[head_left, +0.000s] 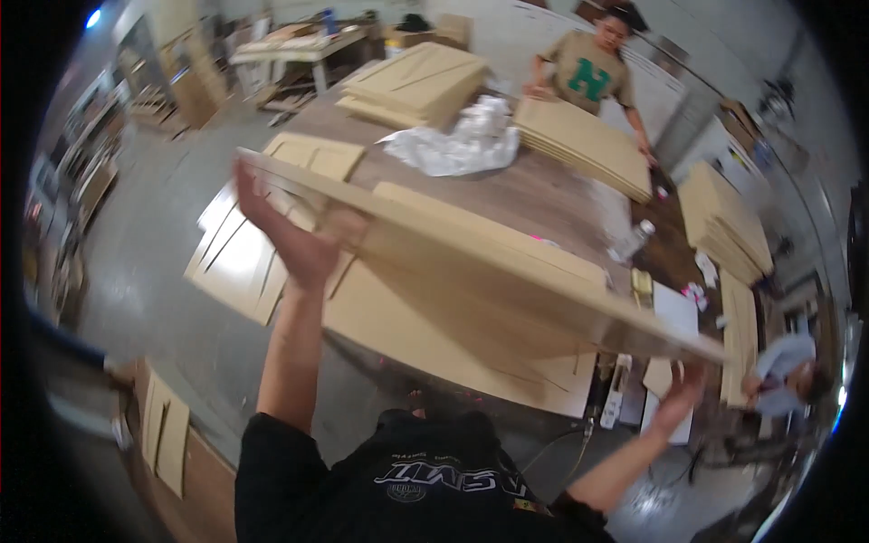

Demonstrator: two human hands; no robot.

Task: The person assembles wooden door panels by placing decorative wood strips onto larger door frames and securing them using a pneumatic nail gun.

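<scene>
A large tan wooden panel [489, 258] is held up at a tilt above the worktable, its left end higher than its right. My left hand [290, 235] grips the left end, with its fingers along the edge. At the lower right end my right hand [681, 398] is closed on the panel's edge, its fingertips partly hidden. Beneath lies another tan panel [380, 317] at the near side of the table, partly covered by the raised one. Slotted tan panels [237, 262] lie to the left, beyond my left forearm.
Across the brown worktable [561, 213] a person [590, 77] touches a stack of panels [579, 145]. Crumpled white wrapping [462, 140] lies beside another panel stack [416, 81]. At right are a clear bottle [634, 240], more stacked panels [721, 222] and a second person [786, 371].
</scene>
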